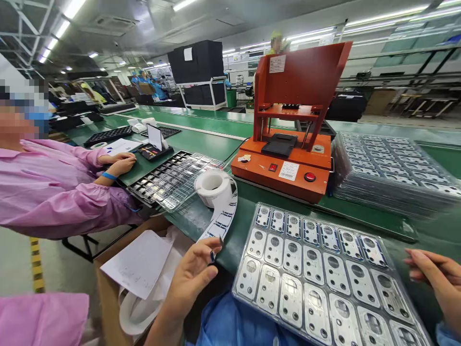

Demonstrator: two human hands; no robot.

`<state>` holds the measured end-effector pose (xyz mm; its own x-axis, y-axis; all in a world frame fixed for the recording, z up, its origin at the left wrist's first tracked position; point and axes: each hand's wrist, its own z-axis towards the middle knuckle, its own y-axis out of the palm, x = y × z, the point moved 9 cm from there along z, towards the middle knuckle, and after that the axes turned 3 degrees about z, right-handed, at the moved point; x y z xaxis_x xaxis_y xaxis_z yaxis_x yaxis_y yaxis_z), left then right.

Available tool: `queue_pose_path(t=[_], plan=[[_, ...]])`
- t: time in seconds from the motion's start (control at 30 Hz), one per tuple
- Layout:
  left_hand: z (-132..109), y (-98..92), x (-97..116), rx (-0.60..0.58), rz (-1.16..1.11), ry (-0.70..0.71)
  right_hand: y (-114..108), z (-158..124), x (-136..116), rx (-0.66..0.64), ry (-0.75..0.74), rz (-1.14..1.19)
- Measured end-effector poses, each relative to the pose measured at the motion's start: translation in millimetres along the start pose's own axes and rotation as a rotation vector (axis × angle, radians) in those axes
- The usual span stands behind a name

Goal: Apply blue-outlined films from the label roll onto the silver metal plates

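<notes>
My left hand (192, 274) pinches a small dark-blue sticker piece (212, 257) between thumb and fingers, just below the printed strip. A roll of white label tape (212, 187) stands on the bench, its strip with blue-outlined stickers (219, 223) running down toward that hand. In front of me lies a clear plastic tray (242, 288) with rows of silver metal plates (313, 264). The plates in its far row carry blue edging. My right hand (437, 278) is off the tray's right side, fingers loosely bent and apart, with nothing visible in them.
An orange press machine (284, 158) with a red button stands behind the tray. To its right is a tall stack of filled trays (396, 173). A co-worker in a pink sleeve (72, 187) sits left, beside a black tray (144, 187). A cardboard box (108, 298) with paper stands below.
</notes>
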<state>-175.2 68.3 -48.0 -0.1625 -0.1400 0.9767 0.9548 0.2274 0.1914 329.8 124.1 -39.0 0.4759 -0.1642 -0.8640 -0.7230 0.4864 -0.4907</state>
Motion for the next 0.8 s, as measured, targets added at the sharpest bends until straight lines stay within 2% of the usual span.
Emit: queue_pose_path(t=[0.03, 0.1, 0.27, 0.37, 0.43, 0.53, 0.67, 0.8], plan=[[3.9, 6.8, -8.2, 0.014, -0.067, -0.059, 2.7, -3.7, -13.8, -0.03, -0.018, 0.019], [8.9, 24.8, -23.2, 0.006, -0.195, -0.175, 23.9, -15.8, -40.7, -0.201, -0.078, 0.015], [9.4, 73.4, -39.2, -0.173, -0.396, -0.341, 119.2, -87.0, -102.5, -0.83, -0.254, 0.167], [7.1, 89.4, -38.6, -0.262, -0.426, -0.362, 165.6, -123.5, -121.0, -1.031, -0.207, 0.242], [5.6, 96.2, -36.0, -0.317, -0.436, -0.359, 185.5, -135.5, -128.7, -1.066, -0.193, 0.264], [3.7, 101.0, -31.9, -0.373, -0.442, -0.349, 201.2, -141.3, -135.4, -1.047, -0.214, 0.282], [3.0, 98.7, -30.7, -0.373, -0.43, -0.346, 205.2, -141.1, -140.5, -0.981, -0.267, 0.342], [1.9, 98.9, -32.3, -0.391, -0.422, -0.356, 199.4, -139.9, -147.5, -0.877, -0.381, 0.347]])
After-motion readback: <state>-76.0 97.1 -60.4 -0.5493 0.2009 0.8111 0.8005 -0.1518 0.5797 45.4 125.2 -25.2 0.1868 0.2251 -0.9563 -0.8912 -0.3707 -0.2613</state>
